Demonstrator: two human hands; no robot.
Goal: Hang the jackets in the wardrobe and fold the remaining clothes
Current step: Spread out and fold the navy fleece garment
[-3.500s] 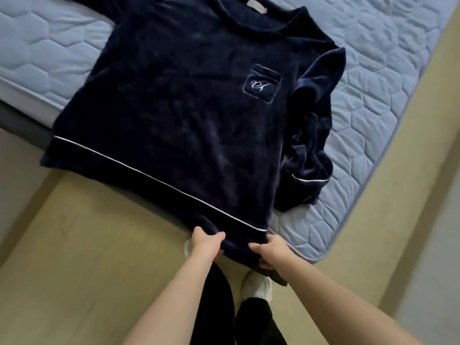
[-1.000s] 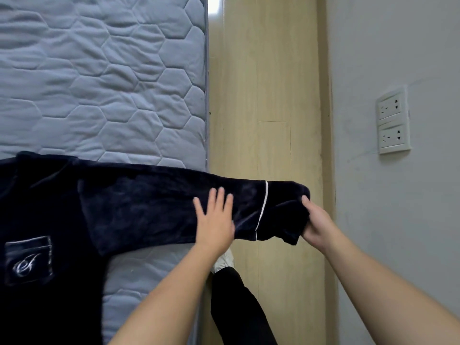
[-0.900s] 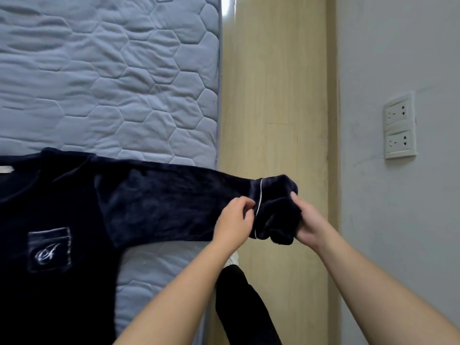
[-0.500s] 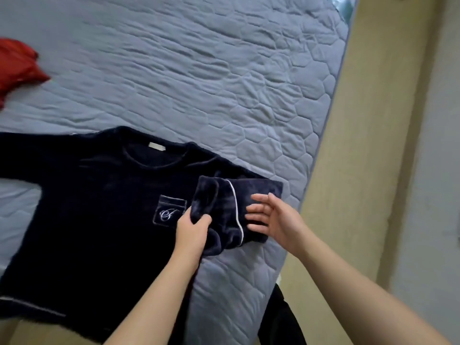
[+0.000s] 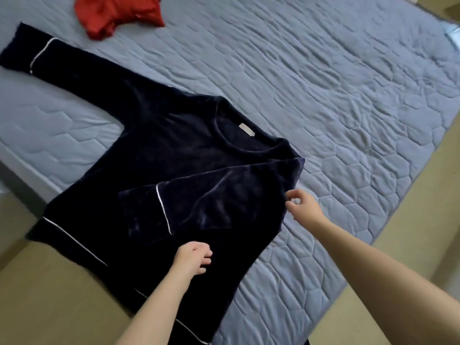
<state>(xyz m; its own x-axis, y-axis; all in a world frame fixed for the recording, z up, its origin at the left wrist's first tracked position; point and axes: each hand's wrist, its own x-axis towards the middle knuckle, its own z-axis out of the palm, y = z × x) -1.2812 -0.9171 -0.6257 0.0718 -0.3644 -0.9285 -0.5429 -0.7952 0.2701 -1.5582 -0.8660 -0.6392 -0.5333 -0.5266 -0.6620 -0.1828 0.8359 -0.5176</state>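
1. A navy top (image 5: 174, 150) lies front up on a quilted grey-blue mattress (image 5: 323, 83), with the neck toward the far side and a pale label (image 5: 247, 129) showing inside the collar.
2. The hem end, with its white piping, hangs past the near edge of the mattress over the tan floor (image 5: 49, 295).
3. One sleeve (image 5: 211, 202) is folded across the chest, its piped cuff pointing left.
4. The other sleeve (image 5: 62, 66) stretches out flat toward the upper left.
5. The left hand (image 5: 193, 260) is over the lower body of the top, just below the folded cuff. Its fingers are loosely bent and no cloth is gathered in them.
6. The right hand (image 5: 302, 206) is at the right edge of the top, beside the folded shoulder. Its fingers are curled, thumb and forefinger close together; whether they pinch the cloth cannot be told.
7. A crumpled red garment (image 5: 117, 11) lies on the mattress at the far left, near the outstretched cuff and apart from it.
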